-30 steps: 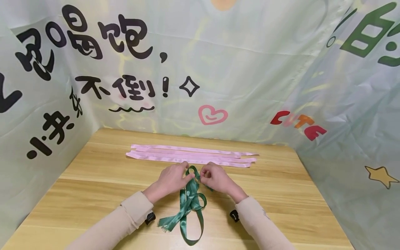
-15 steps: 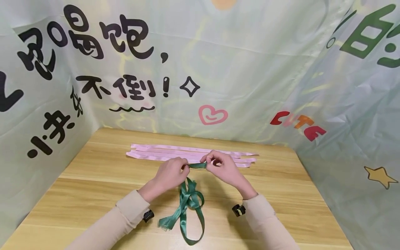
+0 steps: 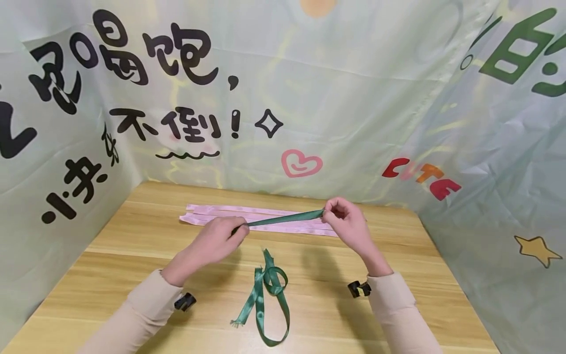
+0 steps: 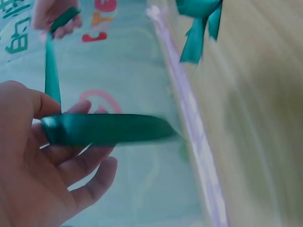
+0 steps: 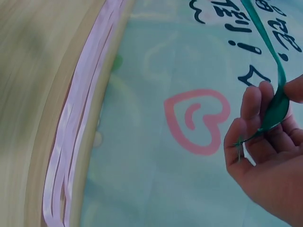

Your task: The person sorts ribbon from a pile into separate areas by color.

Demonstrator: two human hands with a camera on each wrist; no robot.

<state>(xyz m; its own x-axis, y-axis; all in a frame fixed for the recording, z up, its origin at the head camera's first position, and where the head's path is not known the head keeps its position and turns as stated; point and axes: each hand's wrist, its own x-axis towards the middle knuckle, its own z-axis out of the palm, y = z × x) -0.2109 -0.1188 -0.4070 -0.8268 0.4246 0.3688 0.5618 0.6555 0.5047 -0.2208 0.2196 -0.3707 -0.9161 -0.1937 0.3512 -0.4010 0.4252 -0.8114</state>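
Observation:
A strip of green satin ribbon (image 3: 285,218) is stretched between my two hands, above the table and sloping up to the right. My left hand (image 3: 216,241) pinches its left end; in the left wrist view a short length of the ribbon (image 4: 104,130) sticks out past the thumb. My right hand (image 3: 351,226) pinches the other end, and in the right wrist view a frayed tip of the ribbon (image 5: 275,113) lies across the fingers. Below and between the hands, loose green ribbons (image 3: 260,307) lie looped on the table.
Several pink ribbons (image 3: 203,211) lie side by side across the back of the wooden table (image 3: 132,275), partly behind the raised green ribbon. A printed cloth (image 3: 353,98) hangs around the back and sides. A black wrist device (image 3: 184,301) sits at the left cuff.
Both hands have lifted one green ribbon out of the pile and moved apart, the right hand up and right, the left hand left. The ribbon between them is now drawn out longer.

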